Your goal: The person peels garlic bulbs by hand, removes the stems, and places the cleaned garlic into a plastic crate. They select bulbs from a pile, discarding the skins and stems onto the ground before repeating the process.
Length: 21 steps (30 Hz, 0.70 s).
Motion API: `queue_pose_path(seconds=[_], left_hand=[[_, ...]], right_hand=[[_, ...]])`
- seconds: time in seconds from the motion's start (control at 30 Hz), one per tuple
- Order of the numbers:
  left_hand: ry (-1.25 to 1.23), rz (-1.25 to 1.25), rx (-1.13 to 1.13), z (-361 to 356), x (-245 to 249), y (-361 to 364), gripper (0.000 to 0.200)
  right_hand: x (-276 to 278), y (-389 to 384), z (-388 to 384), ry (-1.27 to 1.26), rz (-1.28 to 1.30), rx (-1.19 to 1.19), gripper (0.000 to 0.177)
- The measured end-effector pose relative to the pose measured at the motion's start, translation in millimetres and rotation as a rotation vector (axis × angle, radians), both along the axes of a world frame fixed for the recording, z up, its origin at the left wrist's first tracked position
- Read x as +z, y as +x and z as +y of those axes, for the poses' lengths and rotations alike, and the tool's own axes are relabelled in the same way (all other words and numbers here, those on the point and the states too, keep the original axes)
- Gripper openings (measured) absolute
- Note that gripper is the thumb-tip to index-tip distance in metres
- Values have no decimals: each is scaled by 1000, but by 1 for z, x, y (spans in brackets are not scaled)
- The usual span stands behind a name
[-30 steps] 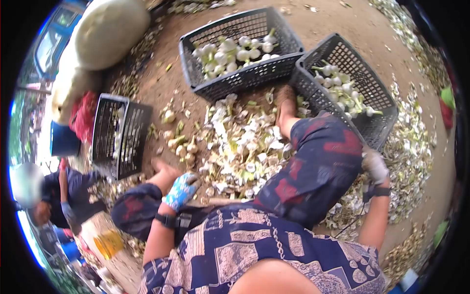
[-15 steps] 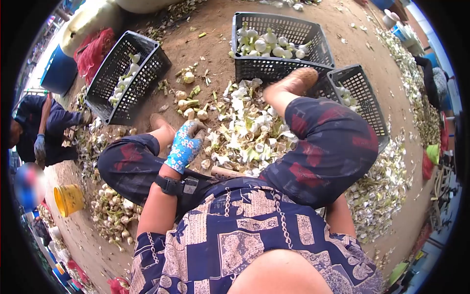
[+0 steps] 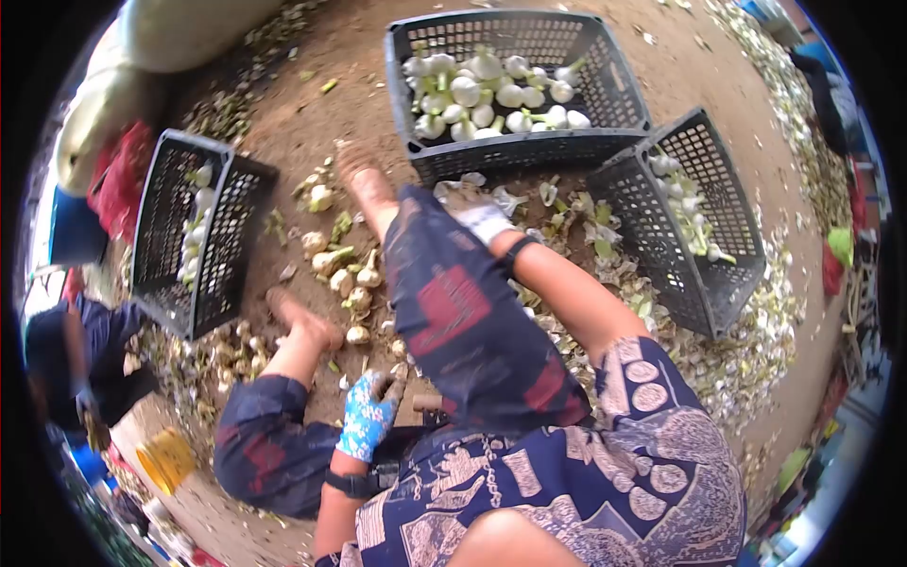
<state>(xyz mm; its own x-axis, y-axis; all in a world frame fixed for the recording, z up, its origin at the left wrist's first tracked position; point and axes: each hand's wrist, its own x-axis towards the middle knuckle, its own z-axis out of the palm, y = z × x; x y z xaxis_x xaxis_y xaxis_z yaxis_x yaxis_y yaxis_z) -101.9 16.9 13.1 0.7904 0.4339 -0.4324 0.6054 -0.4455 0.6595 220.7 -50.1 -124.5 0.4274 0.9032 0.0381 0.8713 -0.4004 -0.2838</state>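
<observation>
My left hand (image 3: pixel 371 411), in a blue flowered glove with soiled fingertips, is low between my legs. Its fingers are curled, and what they hold, if anything, is hidden. Just ahead of it, several unpeeled garlic bulbs (image 3: pixel 342 282) lie on the dirt. My right hand (image 3: pixel 482 217), in a white glove, reaches past my raised knee to the garlic peelings (image 3: pixel 595 227) in front of the large crate. Its fingers are blurred and partly covered by the knee. White garlic bulbs (image 3: pixel 465 92) fill part of the large black crate (image 3: pixel 529 146) just beyond that hand.
Another black crate (image 3: pixel 709 283) with garlic stands at the right, and one more crate (image 3: pixel 213 246) at the left. A yellow bucket (image 3: pixel 165 460) is at lower left, near another person (image 3: pixel 85 359). Red netting (image 3: pixel 118 184) lies beside pale sacks (image 3: pixel 99 123) at upper left.
My right hand has come into view, reaching forward to the peelings. My right leg has swung left across the peel pile. The view has shifted, and my left hand appears lower.
</observation>
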Motion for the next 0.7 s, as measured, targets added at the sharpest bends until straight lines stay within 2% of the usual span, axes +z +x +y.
queue_pose_path(seconds=[0.03, 0.07, 0.1, 0.17, 0.27, 0.3, 0.33, 0.37, 0.43, 0.5, 0.57, 0.6, 0.63, 0.7], left_hand=[[4, 12, -47, 2, 0, 6, 15], [-42, -115, -36, 1, -7, 9, 16], [12, -134, -72, 2, -46, -22, 18], [65, -152, -170, 6, -56, -22, 18], [119, -147, -268, 9, -52, -11, 18], [130, -145, -287, 9, -51, -11, 18], [149, -148, -311, 9, -51, -12, 18], [170, -156, -332, 8, -50, -13, 18], [233, -202, -408, 8, -49, -15, 18], [384, -315, -551, 9, -43, -10, 18], [493, -387, -639, 6, -34, -5, 18], [328, -197, -473, 3, -32, -8, 18], [163, -15, -298, 0, -29, -9, 18], [210, -89, -317, -6, -12, -2, 20]], right_hand=[[-24, 14, 21, -134, -31, 120, 30], [-5, 11, 36, -203, 48, 33, 28], [-37, 13, 57, -278, 191, -29, 32], [0, 7, 72, -594, 205, -66, 44], [-62, -24, 70, -543, 210, -181, 59], [-56, -39, 61, -536, 253, -153, 59], [-47, -57, 46, -636, 287, -64, 60], [-19, -71, 23, -734, 317, 26, 61], [-13, -98, -36, -829, 185, 250, 66], [6, -103, -108, -796, 245, 225, 72], [-4, -110, -186, -762, 269, 16, 71], [-1, -109, -227, -827, 361, -140, 66], [2, -111, -270, -856, 274, -227, 63], [47, -123, -329, -1084, 360, -401, 60]])
